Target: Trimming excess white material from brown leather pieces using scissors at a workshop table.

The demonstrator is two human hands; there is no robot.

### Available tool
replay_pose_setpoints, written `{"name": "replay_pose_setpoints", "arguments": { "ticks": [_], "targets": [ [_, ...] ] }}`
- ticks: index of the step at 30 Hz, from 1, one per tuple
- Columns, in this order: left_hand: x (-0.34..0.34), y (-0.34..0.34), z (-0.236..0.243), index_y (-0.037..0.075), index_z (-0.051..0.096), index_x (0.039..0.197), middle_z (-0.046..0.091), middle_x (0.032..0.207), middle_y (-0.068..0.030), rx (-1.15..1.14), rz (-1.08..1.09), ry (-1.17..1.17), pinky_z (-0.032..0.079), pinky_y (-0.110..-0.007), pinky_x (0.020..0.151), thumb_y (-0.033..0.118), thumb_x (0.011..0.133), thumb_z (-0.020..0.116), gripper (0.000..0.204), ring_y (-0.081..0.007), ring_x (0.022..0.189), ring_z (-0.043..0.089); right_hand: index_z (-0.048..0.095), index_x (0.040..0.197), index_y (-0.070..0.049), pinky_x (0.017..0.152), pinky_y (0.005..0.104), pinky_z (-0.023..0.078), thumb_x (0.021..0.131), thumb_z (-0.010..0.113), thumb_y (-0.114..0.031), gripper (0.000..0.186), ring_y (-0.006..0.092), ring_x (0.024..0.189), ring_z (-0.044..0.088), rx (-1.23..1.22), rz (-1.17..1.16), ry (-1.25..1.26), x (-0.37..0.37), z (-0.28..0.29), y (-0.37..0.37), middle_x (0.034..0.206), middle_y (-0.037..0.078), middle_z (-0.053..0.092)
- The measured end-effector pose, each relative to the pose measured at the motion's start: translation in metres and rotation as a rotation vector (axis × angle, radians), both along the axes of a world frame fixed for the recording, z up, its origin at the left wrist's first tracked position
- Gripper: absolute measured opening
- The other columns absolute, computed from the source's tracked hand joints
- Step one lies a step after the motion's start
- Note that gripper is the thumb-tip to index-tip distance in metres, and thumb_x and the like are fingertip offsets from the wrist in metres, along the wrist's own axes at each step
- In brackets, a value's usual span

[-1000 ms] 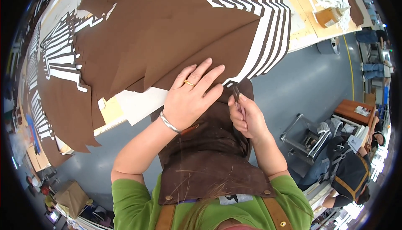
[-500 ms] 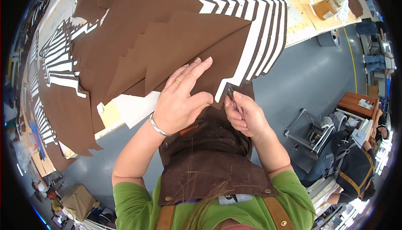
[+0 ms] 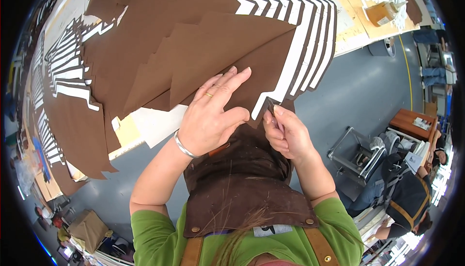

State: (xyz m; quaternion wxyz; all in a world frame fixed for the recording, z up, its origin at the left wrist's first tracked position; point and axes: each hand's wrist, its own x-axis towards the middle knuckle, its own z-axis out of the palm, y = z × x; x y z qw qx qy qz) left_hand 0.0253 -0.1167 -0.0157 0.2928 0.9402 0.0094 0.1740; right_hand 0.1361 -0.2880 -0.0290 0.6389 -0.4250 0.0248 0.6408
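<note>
Left hand (image 3: 209, 116) slid nearer, fingers spread on white-striped brown fabric-like sheet (image 3: 266, 67); right hand (image 3: 287, 133) clasps dark-tipped tool (image 3: 270, 104). Probably limp: pinch past table (image 3: 128, 129) edge.

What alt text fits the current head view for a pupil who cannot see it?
A person's left hand rests on brown sheets bearing white strips, while the right hand holds a slim dark tool at the sheets' near edge.
</note>
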Motion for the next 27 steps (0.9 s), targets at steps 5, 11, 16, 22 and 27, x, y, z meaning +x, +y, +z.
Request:
{"name": "replay_pose_setpoints", "arguments": {
  "ticks": [5, 11, 16, 22, 27],
  "targets": [
    [-0.0015, 0.0001, 0.0008, 0.01, 0.058, 0.066, 0.045, 0.127, -0.0146, -0.007, 0.007, 0.014, 0.037, -0.039, 0.093, 0.009, 0.059, 0.069, 0.014, -0.0315, 0.114, 0.046, 0.047, 0.081, -0.007, 0.03, 0.0182, 0.017, 0.092, 0.036, -0.031, 0.029, 0.0037, 0.034, 0.021, -0.01, -0.002, 0.0, -0.0001, 0.0011, 0.0005, 0.05, -0.004, 0.033],
    [-0.0009, 0.0004, 0.0015, 0.01, 0.058, 0.067, 0.045, 0.127, -0.014, -0.008, 0.003, 0.027, 0.037, -0.039, 0.093, 0.01, 0.059, 0.07, 0.014, -0.0314, 0.115, 0.046, 0.047, 0.08, -0.007, 0.03, 0.0179, 0.017, 0.093, 0.037, -0.03, 0.028, 0.0036, 0.035, 0.021, -0.016, -0.017, -0.004, -0.0001, 0.0012, 0.0015, 0.05, -0.004, 0.032],
    [-0.0018, 0.0, 0.0022, 0.011, 0.058, 0.067, 0.045, 0.127, -0.0135, -0.003, 0.006, 0.035, 0.036, -0.039, 0.094, 0.01, 0.059, 0.07, 0.014, -0.0313, 0.115, 0.046, 0.046, 0.079, -0.007, 0.03, 0.0178, 0.018, 0.092, 0.037, -0.029, 0.028, 0.0035, 0.035, 0.021, -0.008, -0.006, -0.007, 0.0003, 0.0015, 0.001, 0.05, -0.004, 0.032],
    [-0.0022, 0.0002, 0.0013, 0.011, 0.058, 0.066, 0.045, 0.127, -0.0131, -0.003, 0.002, 0.027, 0.036, -0.039, 0.094, 0.011, 0.059, 0.07, 0.013, -0.031, 0.115, 0.046, 0.045, 0.079, -0.008, 0.03, 0.0176, 0.017, 0.092, 0.036, -0.028, 0.026, 0.0032, 0.035, 0.021, -0.024, 0.004, -0.019, 0.0, 0.0035, 0.0013, 0.049, -0.004, 0.031],
    [-0.0013, 0.002, 0.0045, 0.01, 0.058, 0.068, 0.051, 0.121, -0.0123, -0.079, 0.006, 0.033, 0.036, -0.039, 0.095, 0.007, 0.062, 0.069, 0.013, -0.0311, 0.113, 0.048, 0.044, 0.08, -0.006, 0.03, 0.0183, 0.017, 0.092, 0.036, -0.028, 0.027, 0.0036, 0.034, 0.02, 0.055, -0.002, -0.069, -0.0008, -0.0001, -0.0032, 0.049, -0.004, 0.031]
  ]
}}
